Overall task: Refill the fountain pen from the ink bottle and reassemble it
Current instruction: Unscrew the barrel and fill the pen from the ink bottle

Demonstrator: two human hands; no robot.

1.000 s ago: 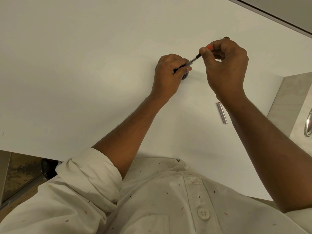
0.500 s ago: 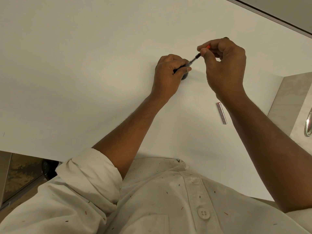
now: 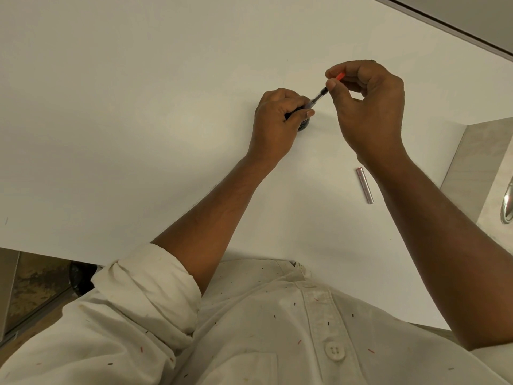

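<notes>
Right hand (image 3: 369,107): thumb and forefinger pinched on the orange-red knob end (image 3: 340,76) of a slim converter with a clear tube and black collar (image 3: 319,96) — reads as a piston knob, so my guess is it's being twisted to draw ink. Other fingers curled in, clear of the part.

Left hand (image 3: 277,118): closed around the dark front section of the fountain pen, holding it tilted with the low end down over a small dark round ink bottle (image 3: 303,125). The bottle sits on the white tabletop (image 3: 138,107), mostly hidden under the fingers — only a sliver shows at the knuckles.

Progress, judged from layout: pen is apart, and the filling step looks to be in hand. Can't tell whether the nib is actually submerged, nor whether the converter has ink in it; tube is too small to read. Bottle fill level not visible either, no cap seen.

Left to do: finish the draw, lift out, then refit the pinkish metallic pen barrel (image 3: 364,185), which lies loose on the table near the right forearm, well apart from the bottle.
</notes>
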